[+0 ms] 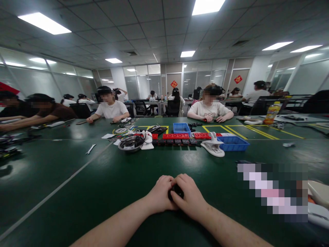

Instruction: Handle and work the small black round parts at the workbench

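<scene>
Left hand: curled round the left side of a small dark object, grasping it together with the other hand; (161, 194) marks the left hand.
Right hand (191, 196): arched over the right side of the same object, thumb across its near side, fingertips meeting the left hand at the top.
Dark object (176, 192): rounded, black and glossy, between the two hands near the middle of the desk's near edge; mostly covered, exact kind cannot be told.
Desk (133, 173): green top, yellow tape lines on its far part, a pale seam running toward the near left corner.
Metal bowl (126, 149): beyond the hands, left of centre, heaped with cables.
White clip (147, 142): just beside the bowl, on its right.
Red socket strips (176, 136): in a row across the desk, a row of black blocks (178, 141) along their near side.
White clamp (214, 146): at the right end of that row, beside the larger blue bin (235, 144).
Smaller blue bin (181, 128): behind the strips, toward the far edge.
Wrench (90, 149): lying well apart, on the left part.
Bottle (271, 113): upright near the far edge, right side, orange contents.
Seated persons: two in white tops at the far edge, (111, 109) marks the left person and (210, 109) the right person.
</scene>
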Demonstrator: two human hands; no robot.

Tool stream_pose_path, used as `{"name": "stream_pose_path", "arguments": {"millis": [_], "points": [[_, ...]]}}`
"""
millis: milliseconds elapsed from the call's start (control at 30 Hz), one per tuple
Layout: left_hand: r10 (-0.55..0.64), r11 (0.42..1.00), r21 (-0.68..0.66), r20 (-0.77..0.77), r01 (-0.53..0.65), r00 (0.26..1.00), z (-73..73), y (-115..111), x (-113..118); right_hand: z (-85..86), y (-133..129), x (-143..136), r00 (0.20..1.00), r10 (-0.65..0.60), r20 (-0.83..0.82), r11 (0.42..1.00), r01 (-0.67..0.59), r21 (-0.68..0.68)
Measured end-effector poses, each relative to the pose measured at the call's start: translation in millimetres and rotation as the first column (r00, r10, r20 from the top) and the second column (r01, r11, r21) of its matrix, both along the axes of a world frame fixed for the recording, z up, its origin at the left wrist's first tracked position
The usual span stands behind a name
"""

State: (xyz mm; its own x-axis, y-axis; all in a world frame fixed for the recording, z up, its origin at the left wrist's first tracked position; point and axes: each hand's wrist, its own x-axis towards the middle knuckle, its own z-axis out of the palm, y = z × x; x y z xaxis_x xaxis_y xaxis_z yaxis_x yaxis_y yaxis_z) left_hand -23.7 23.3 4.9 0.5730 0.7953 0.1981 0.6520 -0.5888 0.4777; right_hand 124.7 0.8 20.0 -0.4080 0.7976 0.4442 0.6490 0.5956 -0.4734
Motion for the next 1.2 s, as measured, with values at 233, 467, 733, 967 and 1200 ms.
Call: {"name": "stream_pose_path", "arguments": {"millis": [233,467,733,967,1200], "points": [[-0.059,0.998,0.007,0.012,0.059,0.998,-3.5,4.2,-3.7,1.4,-6.5,-0.9,0.965,0.23,-0.123,0.971,-0.219,0.097],[-0.131,0.99,0.046,-0.082,0.136,0.988,-8.2,5.1,-3.7,5.0,-15.1,-5.8,0.939,0.314,-0.141,0.943,-0.29,0.163],[-0.083,0.996,0.015,-0.027,0.084,0.996,-4.0,-2.3,-1.5,1.9,-8.3,-3.6,0.995,0.068,-0.079,0.989,-0.057,0.136],[0.112,0.993,0.036,-0.043,-0.111,0.993,2.8,-11.8,8.4,-5.3,0.2,-4.0,0.984,-0.172,0.051,0.985,0.17,0.042],[0.168,0.984,0.065,-0.032,-0.166,0.985,1.8,-11.6,9.4,-8.0,1.0,-5.1,0.967,-0.248,0.065,0.965,0.24,0.103]]}}
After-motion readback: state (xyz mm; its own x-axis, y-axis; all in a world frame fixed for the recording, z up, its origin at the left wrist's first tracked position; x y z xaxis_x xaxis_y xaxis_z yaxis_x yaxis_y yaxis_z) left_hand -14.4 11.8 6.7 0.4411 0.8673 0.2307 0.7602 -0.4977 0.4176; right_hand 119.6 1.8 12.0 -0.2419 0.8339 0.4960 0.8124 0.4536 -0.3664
